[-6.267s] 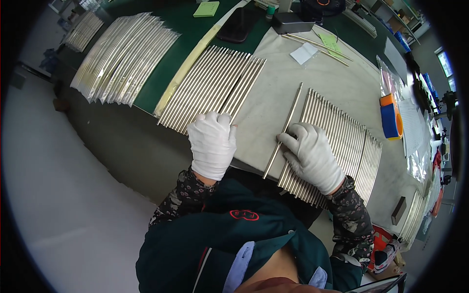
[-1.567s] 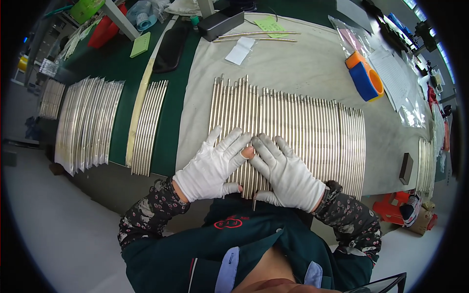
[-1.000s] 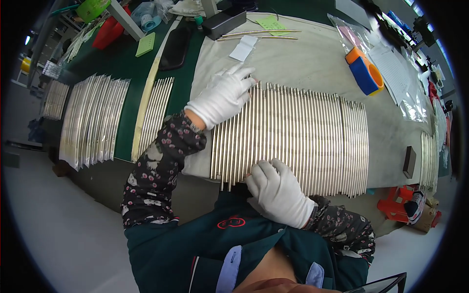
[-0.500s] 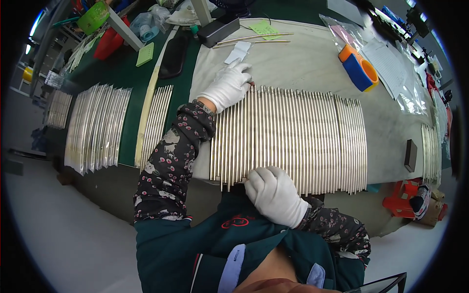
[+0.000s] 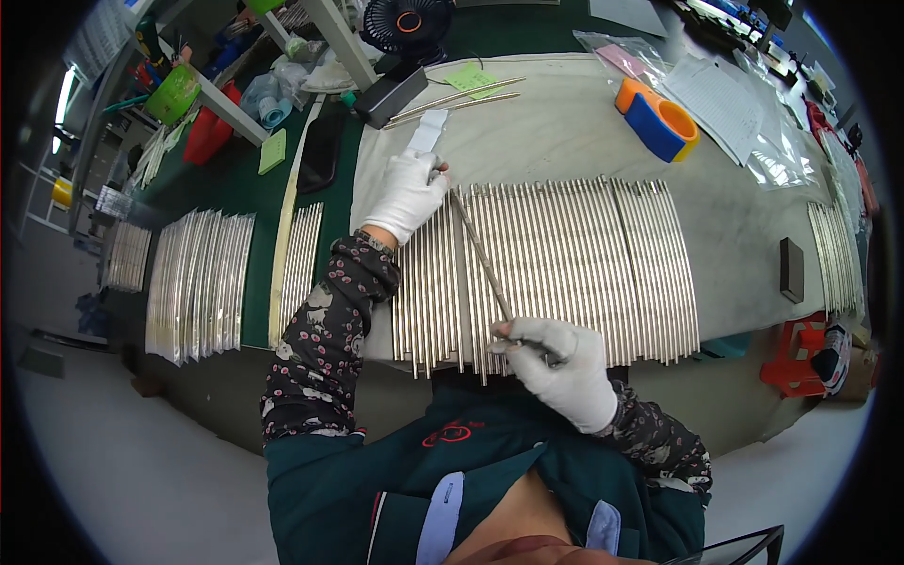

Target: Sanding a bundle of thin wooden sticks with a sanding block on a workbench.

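Observation:
Many thin silvery metal rods [image 5: 556,264] lie side by side in a wide row on the pale cloth in front of me. My right hand [image 5: 572,372], in a white glove with bare fingertips, pinches the near end of one metal rod [image 5: 484,256]. That rod slants over the row, its far end beside my left hand. My left hand [image 5: 405,196], gloved too, rests at the far ends of the leftmost rods. Its fingers are curled together, and what they hold, if anything, is hidden. A white paper slip [image 5: 428,131] lies just beyond it.
Bagged rods [image 5: 200,282] and a smaller rod group [image 5: 301,268] lie left. Beyond are loose rods [image 5: 471,105], a black box [image 5: 393,94] and a fan [image 5: 407,24]. An orange-blue ring-shaped object [image 5: 659,121], papers [image 5: 720,108] and a dark block [image 5: 791,270] are right.
My right hand has lifted a rod's near end from the row and moved slightly right, tilting the rod. My left hand has shifted slightly left. The whole view has also shifted.

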The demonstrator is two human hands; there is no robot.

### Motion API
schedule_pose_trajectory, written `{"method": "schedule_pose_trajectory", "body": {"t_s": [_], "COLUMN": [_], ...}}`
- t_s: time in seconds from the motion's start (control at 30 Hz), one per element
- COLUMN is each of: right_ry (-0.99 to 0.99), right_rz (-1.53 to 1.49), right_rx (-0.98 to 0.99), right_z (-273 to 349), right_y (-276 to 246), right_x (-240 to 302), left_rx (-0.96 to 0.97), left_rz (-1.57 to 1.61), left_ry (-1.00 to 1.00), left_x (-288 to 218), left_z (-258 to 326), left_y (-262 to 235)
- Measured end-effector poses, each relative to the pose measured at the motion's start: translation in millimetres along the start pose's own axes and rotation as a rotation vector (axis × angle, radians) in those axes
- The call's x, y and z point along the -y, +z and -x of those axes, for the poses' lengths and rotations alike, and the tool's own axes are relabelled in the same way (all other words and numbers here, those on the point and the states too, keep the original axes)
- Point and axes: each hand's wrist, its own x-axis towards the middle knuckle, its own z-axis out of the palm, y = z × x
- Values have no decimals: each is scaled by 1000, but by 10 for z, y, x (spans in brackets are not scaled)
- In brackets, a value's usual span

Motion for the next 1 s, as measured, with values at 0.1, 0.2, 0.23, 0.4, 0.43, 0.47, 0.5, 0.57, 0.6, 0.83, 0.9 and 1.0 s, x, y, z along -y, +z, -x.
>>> {"method": "schedule_pose_trajectory", "body": {"t_s": [0.1, 0.2, 0.23, 0.4, 0.43, 0.47, 0.5, 0.57, 0.6, 0.83, 0.9, 1.0], "right_ry": [321, 104, 83, -98, -117, -106, -110, -99, -98, 131, 227, 301], "right_rz": [-463, -546, -414, -316, -247, -217, -206, -172, -163, -134, -131, -60], "right_rx": [-156, -283, -343, -513, -566, -594, -609, -678, -694, -839, -899, -885], "right_z": [92, 385, 483, 974, 1059, 1134, 1202, 1326, 1391, 1578, 1556, 1552], "right_y": [-379, -758, -845, -1311, -1388, -1456, -1513, -1608, -1653, -1909, -1939, -1996], "right_x": [169, 87, 72, -32, -55, -57, -66, -137, -171, -459, -535, -600], "left_rx": [-10, 105, 127, 254, 381, 522, 535, 700, 756, 784, 783, 755], "left_rz": [367, 659, 663, 872, 1001, 1131, 1135, 1314, 1359, 1343, 1308, 1263], "left_ry": [-354, -467, -450, -360, -365, -386, -373, -466, -458, -401, -361, -309], "left_x": [-173, -616, -757, -1452, -1577, -1718, -1842, -2047, -2145, -2465, -2462, -2460], "left_z": [5, -81, -110, -388, -453, -525, -583, -683, -727, -845, -852, -839], "left_y": [-12, 29, 53, 378, 461, 556, 653, 864, 970, 1385, 1457, 1506]}}
